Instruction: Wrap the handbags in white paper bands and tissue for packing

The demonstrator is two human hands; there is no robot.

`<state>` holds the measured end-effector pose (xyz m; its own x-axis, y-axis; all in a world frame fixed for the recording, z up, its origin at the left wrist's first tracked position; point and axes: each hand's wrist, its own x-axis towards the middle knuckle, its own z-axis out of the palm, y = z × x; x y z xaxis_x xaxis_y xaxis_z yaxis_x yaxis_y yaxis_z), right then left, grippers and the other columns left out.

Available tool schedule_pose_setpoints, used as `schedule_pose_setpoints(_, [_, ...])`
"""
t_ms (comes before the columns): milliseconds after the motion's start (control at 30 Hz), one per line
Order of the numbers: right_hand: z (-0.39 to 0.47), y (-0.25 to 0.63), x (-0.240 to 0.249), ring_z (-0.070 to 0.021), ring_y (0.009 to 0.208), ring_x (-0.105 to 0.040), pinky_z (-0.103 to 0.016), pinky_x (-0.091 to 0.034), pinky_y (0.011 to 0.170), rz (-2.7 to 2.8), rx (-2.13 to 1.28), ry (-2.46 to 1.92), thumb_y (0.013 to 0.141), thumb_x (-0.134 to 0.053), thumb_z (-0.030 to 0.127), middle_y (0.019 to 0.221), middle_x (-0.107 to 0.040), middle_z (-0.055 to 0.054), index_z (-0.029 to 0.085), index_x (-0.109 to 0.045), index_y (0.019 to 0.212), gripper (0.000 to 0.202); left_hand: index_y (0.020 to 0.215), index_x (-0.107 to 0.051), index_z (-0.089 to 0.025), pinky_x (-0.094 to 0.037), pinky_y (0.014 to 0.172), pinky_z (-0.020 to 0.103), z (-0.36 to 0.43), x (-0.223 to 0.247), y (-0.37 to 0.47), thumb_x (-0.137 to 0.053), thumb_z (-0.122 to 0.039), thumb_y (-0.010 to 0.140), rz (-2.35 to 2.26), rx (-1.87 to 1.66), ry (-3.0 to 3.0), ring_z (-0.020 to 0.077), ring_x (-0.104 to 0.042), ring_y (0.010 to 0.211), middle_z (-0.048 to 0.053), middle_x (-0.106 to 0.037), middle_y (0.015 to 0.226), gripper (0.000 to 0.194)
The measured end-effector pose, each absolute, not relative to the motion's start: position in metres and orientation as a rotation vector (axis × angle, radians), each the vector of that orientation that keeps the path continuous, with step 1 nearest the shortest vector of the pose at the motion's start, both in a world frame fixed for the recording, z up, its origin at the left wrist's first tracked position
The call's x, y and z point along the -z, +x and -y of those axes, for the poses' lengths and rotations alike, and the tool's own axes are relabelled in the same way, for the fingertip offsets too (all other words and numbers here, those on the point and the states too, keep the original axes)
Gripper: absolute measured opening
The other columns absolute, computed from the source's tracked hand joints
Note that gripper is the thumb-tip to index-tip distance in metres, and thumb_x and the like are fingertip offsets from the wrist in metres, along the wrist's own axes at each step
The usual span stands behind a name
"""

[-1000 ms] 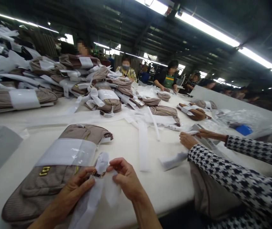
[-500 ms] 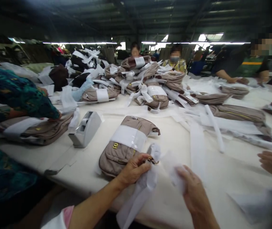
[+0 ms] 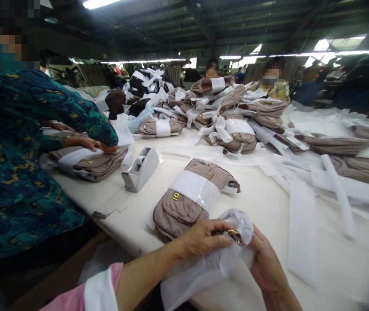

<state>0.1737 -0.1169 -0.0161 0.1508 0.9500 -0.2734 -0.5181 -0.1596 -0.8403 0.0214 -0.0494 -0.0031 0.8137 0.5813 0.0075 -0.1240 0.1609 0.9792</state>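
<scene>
My left hand (image 3: 205,237) is closed, pinching a gold-coloured metal clasp (image 3: 235,234) between thumb and fingers. White tissue paper (image 3: 200,274) surrounds the clasp and hangs down below the hand. On the other side of the clasp, my right hand (image 3: 263,255) is closed on the tissue paper, its fingertips partly hidden behind it. Just beyond my hands lies a taupe bag (image 3: 168,216) with a gold emblem and a white paper band (image 3: 193,186) around its middle.
A grey tape dispenser (image 3: 141,168) stands left of the bag. At left, a co-worker in a patterned teal top (image 3: 16,164) handles another banded bag (image 3: 106,166). Banded bags (image 3: 239,138) are heaped at the back. White paper strips (image 3: 302,233) lie at right.
My right hand has moved left with its paper and now meets the tissue at the clasp. The view has turned left, showing more of the co-worker; the hand at far right is gone.
</scene>
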Motion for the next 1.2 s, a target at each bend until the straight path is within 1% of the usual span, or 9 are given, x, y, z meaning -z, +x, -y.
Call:
schedule_pose_setpoints(100, [0.115,0.177,0.024,-0.0203,0.084,-0.059,-0.029,-0.045,0.071,0.497,-1.445,-1.023,0.069,-0.064,0.024,0.099,-0.065,-0.004,0.022,-0.061,0.106,0.038,0.106,-0.05,-0.016,-0.037,0.063,0.02,0.048,0.009,0.023,-0.067,-0.037,0.073,-0.432,-0.537,1.24,0.0092,-0.051,0.069,0.004,-0.06,0.09,0.042])
schedule_pose_setpoints(200, [0.114,0.185,0.027,-0.0213,0.086,-0.058,-0.03,-0.045,0.074,0.519,-1.481,-1.031,0.068,-0.064,0.023,0.094,-0.067,-0.004,0.022,-0.065,0.102,0.034,0.111,-0.039,-0.019,-0.034,0.055,0.018,0.048,0.015,0.025,-0.073,-0.035,0.067,-0.492,-0.498,1.146,0.0066,-0.049,0.059,0.003,-0.06,0.088,0.058])
schedule_pose_setpoints(400, [0.108,0.203,0.026,-0.0196,0.083,-0.056,-0.028,-0.044,0.072,0.791,-1.645,-0.979,0.073,-0.06,0.025,0.093,-0.067,-0.004,0.021,-0.067,0.101,0.029,0.122,-0.034,-0.021,-0.041,0.075,0.026,0.048,0.015,0.028,-0.078,-0.025,0.059,-0.469,-0.553,1.102,0.0168,-0.056,0.089,0.008,-0.056,0.105,0.077])
schedule_pose_setpoints(533, [0.105,0.209,0.026,-0.0173,0.077,-0.056,-0.026,-0.043,0.068,0.866,-1.67,-1.01,0.076,-0.059,0.027,0.091,-0.067,-0.003,0.021,-0.068,0.099,0.026,0.107,-0.043,-0.017,-0.04,0.067,0.022,0.05,0.015,0.026,-0.079,-0.027,0.055,-0.569,-0.617,1.201,0.0134,-0.051,0.079,0.003,-0.054,0.092,0.064])
schedule_pose_setpoints(767, [0.108,0.203,0.015,-0.023,0.084,-0.058,-0.031,-0.044,0.069,0.814,-1.567,-0.996,0.077,-0.058,0.045,0.096,-0.066,-0.006,0.021,-0.065,0.104,0.037,0.083,-0.05,-0.013,-0.032,0.056,0.018,0.055,0.015,0.027,-0.076,-0.036,0.06,-0.838,-0.732,1.44,0.0087,-0.041,0.066,-0.002,-0.048,0.074,0.041])
schedule_pose_setpoints(867, [0.103,0.196,0.011,-0.0199,0.081,-0.059,-0.028,-0.044,0.065,0.772,-1.533,-1.095,0.079,-0.059,0.038,0.094,-0.066,-0.005,0.02,-0.063,0.105,0.031,0.095,-0.049,-0.015,-0.038,0.064,0.019,0.053,0.013,0.03,-0.078,-0.028,0.058,-0.744,-0.79,1.279,0.0113,-0.049,0.074,0.0,-0.054,0.084,0.05])
schedule_pose_setpoints(1033, [0.091,0.182,0.014,-0.017,0.07,-0.06,-0.027,-0.046,0.062,0.601,-1.509,-1.006,0.074,-0.064,0.041,0.086,-0.067,-0.005,0.02,-0.064,0.098,0.031,0.117,-0.039,-0.019,-0.044,0.077,0.026,0.05,0.01,0.036,-0.081,-0.017,0.053,-0.57,-0.844,0.898,0.0167,-0.057,0.089,0.007,-0.058,0.106,0.076])
schedule_pose_setpoints(1100, [0.086,0.179,0.015,-0.017,0.07,-0.06,-0.028,-0.047,0.064,0.582,-1.515,-0.965,0.074,-0.064,0.041,0.088,-0.067,-0.005,0.02,-0.063,0.098,0.032,0.116,-0.042,-0.017,-0.045,0.077,0.027,0.049,0.008,0.036,-0.081,-0.015,0.052,-0.551,-0.831,0.826,0.0182,-0.058,0.089,0.009,-0.06,0.106,0.075])
schedule_pose_setpoints(1200, [0.085,0.181,0.013,-0.0184,0.074,-0.06,-0.029,-0.047,0.065,0.596,-1.526,-0.965,0.076,-0.061,0.044,0.092,-0.066,-0.007,0.018,-0.062,0.101,0.036,0.109,-0.053,-0.01,-0.046,0.078,0.03,0.046,0.005,0.035,-0.08,-0.019,0.055,-0.499,-0.702,0.792,0.0209,-0.06,0.086,0.013,-0.062,0.1,0.061])
